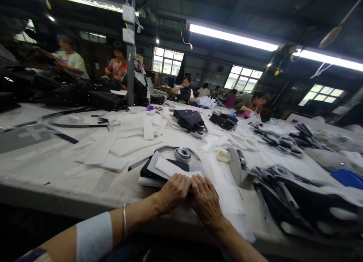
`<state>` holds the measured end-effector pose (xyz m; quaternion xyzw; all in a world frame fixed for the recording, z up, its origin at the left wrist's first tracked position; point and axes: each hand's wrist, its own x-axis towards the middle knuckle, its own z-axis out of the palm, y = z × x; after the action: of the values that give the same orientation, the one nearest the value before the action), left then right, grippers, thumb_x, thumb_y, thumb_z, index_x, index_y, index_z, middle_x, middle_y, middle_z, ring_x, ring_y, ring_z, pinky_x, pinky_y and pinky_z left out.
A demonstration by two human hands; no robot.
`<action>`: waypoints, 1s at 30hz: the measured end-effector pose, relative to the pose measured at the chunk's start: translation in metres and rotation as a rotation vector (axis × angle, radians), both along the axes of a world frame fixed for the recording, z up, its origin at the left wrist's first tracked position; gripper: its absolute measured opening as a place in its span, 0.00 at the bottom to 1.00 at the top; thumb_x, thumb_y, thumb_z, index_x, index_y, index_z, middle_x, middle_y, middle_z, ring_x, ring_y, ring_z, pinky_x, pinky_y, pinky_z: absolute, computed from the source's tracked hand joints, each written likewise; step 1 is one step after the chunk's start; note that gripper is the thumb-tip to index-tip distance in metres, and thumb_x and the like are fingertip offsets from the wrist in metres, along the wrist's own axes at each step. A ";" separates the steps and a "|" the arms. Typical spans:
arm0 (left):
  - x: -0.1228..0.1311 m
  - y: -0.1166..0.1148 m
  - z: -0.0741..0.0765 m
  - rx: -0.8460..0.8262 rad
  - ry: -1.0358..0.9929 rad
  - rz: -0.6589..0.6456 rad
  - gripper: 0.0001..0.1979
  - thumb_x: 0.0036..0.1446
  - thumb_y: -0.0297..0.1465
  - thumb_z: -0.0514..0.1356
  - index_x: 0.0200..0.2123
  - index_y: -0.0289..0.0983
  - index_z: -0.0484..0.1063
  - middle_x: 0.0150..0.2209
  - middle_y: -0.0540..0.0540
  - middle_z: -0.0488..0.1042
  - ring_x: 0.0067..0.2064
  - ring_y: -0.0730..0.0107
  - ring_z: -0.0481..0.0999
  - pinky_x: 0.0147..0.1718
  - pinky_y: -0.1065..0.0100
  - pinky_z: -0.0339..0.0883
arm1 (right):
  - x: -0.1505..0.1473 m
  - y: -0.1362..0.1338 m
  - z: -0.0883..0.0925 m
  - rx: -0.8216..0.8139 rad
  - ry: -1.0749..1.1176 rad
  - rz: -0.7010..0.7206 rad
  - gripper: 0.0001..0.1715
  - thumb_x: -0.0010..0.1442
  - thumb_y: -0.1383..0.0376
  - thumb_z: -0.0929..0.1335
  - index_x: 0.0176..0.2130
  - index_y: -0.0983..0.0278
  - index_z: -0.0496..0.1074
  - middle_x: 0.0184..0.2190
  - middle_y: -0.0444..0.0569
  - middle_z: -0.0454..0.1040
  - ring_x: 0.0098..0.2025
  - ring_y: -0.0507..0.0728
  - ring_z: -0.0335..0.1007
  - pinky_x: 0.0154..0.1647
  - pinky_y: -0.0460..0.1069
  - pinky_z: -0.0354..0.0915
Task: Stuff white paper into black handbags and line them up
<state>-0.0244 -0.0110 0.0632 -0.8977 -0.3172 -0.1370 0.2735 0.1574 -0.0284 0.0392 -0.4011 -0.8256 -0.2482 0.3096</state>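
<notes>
Left grip: fingers curled down on the near edge of a white sheet, pinching it; a bracelet circles that wrist.
Right grip: just beside the left, fingers bent over the same edge and grasping it too.
Black bag: lying under the white sheet on the counter, close to its front edge, its near side hidden from me by the hands.
Coiled strap: just behind the bag, in the way on the far side.
To the right: a small dish and a grey holder crowd that side, then a heap of black pieces blocks the corner.
To the left: loose white papers overlap across the counter.
Further back: a finished-looking handbag stands amid scraps, a second dark bag to its right.
Beyond: a metal post rises near the counter's far side, partly screening the view, and co-workers sit past the piles.
</notes>
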 end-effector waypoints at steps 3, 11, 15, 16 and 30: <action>-0.003 0.001 0.005 -0.015 -0.019 0.008 0.15 0.65 0.22 0.49 0.52 0.26 0.66 0.42 0.37 0.75 0.42 0.57 0.75 0.43 0.58 0.68 | 0.002 0.009 0.007 0.038 -0.005 0.033 0.22 0.63 0.73 0.60 0.55 0.67 0.68 0.50 0.55 0.76 0.55 0.62 0.68 0.60 0.59 0.59; -0.007 0.000 -0.048 0.072 -0.217 0.020 0.17 0.66 0.22 0.50 0.57 0.30 0.65 0.50 0.39 0.75 0.52 0.59 0.74 0.55 0.57 0.60 | -0.003 0.006 0.008 -0.045 0.019 0.151 0.15 0.67 0.74 0.58 0.48 0.65 0.69 0.40 0.52 0.77 0.43 0.60 0.72 0.52 0.57 0.64; -0.005 0.003 -0.057 0.105 -0.253 -0.032 0.17 0.66 0.21 0.50 0.56 0.29 0.65 0.47 0.40 0.76 0.49 0.61 0.75 0.53 0.58 0.61 | 0.014 0.008 0.022 -0.282 0.041 0.252 0.09 0.66 0.66 0.64 0.46 0.62 0.70 0.39 0.51 0.77 0.41 0.60 0.72 0.44 0.55 0.68; -0.005 0.003 -0.056 0.117 -0.270 -0.054 0.17 0.66 0.21 0.49 0.56 0.29 0.65 0.46 0.40 0.76 0.49 0.61 0.75 0.53 0.59 0.62 | 0.026 0.015 0.029 -0.347 0.053 0.264 0.08 0.66 0.64 0.65 0.45 0.61 0.71 0.39 0.50 0.77 0.41 0.59 0.72 0.43 0.54 0.68; -0.004 0.007 -0.054 0.266 -0.572 -0.115 0.19 0.70 0.24 0.45 0.48 0.36 0.75 0.43 0.46 0.78 0.47 0.71 0.75 0.60 0.66 0.56 | 0.183 0.192 0.021 -0.567 -0.299 -0.632 0.17 0.58 0.71 0.65 0.44 0.64 0.78 0.58 0.58 0.71 0.66 0.70 0.55 0.68 0.65 0.35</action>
<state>-0.0282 -0.0044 0.0095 -0.7956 -0.3093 -0.4393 0.2799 0.3409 0.1637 0.0599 -0.6622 -0.7337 -0.1498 -0.0262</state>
